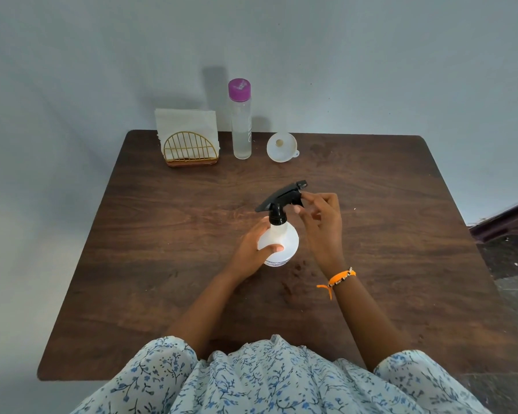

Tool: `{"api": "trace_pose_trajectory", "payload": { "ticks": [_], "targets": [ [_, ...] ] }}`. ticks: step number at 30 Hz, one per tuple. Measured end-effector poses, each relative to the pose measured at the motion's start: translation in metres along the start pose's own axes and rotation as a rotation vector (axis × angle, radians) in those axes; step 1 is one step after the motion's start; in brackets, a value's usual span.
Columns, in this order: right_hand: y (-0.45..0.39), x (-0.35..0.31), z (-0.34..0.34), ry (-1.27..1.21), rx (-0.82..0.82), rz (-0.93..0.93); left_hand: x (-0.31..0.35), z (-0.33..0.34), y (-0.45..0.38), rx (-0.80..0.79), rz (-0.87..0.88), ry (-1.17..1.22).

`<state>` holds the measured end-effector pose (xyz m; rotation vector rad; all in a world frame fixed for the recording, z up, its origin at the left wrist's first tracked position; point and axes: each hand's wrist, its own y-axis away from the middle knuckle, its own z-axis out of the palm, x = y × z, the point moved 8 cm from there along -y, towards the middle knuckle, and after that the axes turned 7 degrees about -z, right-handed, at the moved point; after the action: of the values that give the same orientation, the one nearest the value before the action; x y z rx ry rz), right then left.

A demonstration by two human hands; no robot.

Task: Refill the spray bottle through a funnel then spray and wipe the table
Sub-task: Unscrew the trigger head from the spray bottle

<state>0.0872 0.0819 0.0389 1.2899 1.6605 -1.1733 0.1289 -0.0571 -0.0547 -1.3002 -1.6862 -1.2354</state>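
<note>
Spray bottle (278, 243) stands mid-table (162, 264), trigger head (281, 198) still fitted. Left hand (251, 252) grips the body; right hand (320, 216) pinches the trigger head. Funnel (282, 147) and water bottle (241, 121) untouched: refilling, spraying, wiping remain.

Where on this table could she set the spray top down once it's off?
Bare wood lies right of the spray bottle out to the table edge, and left of it too. The far edge is crowded: napkin holder, water bottle and funnel stand in a row.
</note>
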Motion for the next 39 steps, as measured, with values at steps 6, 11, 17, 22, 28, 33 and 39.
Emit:
{"api": "trace_pose_trajectory", "payload": {
  "ticks": [6,11,17,22,28,33,39],
  "targets": [
    [-0.004,-0.006,0.014,-0.003,-0.132,-0.053,0.003,0.000,0.002,-0.008,-0.008,0.016],
    [0.000,-0.001,0.017,-0.081,-0.193,0.005,0.002,-0.001,0.002,0.008,-0.012,0.005],
    [0.006,-0.004,0.024,-0.650,-0.291,0.131,-0.003,0.000,-0.001,0.013,-0.031,-0.046],
    [0.006,-0.004,0.027,-0.588,-0.243,0.160,-0.003,0.002,0.001,0.006,-0.059,-0.050],
    [-0.004,-0.016,0.013,-0.639,-0.099,0.097,-0.005,0.002,0.000,-0.009,-0.049,-0.068],
    [-0.020,-0.025,-0.005,-0.723,0.057,0.084,-0.001,0.001,0.000,-0.003,-0.029,-0.076],
    [-0.037,-0.049,-0.020,-0.768,0.131,0.009,-0.004,0.002,-0.002,-0.009,-0.054,-0.080]
  ]
}}
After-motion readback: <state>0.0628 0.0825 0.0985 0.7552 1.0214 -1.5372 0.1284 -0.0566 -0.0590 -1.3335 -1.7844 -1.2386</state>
